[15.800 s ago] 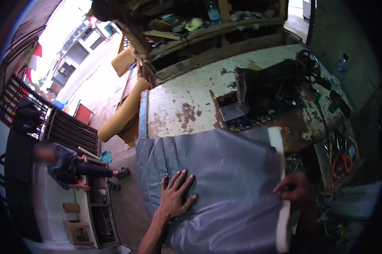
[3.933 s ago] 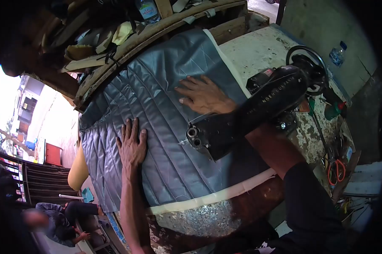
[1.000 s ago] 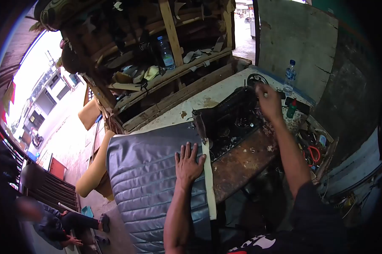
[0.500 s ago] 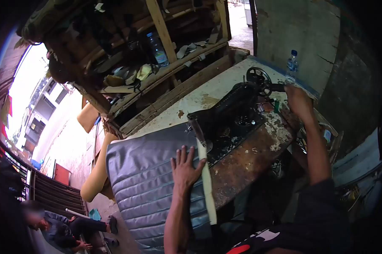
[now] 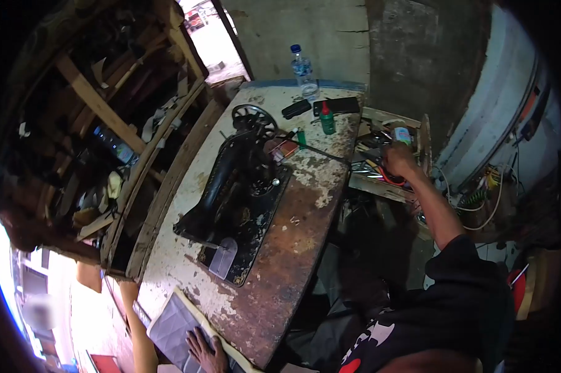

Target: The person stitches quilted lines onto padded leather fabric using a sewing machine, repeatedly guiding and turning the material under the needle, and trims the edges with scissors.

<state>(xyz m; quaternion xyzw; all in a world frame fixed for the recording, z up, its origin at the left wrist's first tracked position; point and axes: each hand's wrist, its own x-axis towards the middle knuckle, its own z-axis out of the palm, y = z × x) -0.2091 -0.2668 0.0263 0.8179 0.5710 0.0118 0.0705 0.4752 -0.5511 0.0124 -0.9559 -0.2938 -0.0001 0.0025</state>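
My left hand lies with fingers apart on the grey quilted vinyl cover, at the lower left end of the table. A pale strip runs along the cover's edge. My right hand is over an open wooden drawer of tools, its fingers curled down. What they hold, if anything, is hidden. An orange-red handle shows just below that hand. Between my hands, the black sewing machine stands on the worn table, with its handwheel at the far end.
Past the machine are a water bottle, a green bottle with red cap and two dark objects, one a black case. A wooden shelf with scraps borders the left side. Cables hang at right.
My right hand has left the handwheel for the drawer. The vinyl cover has come away from under the needle toward the lower left, my left hand still on it. The view has turned right.
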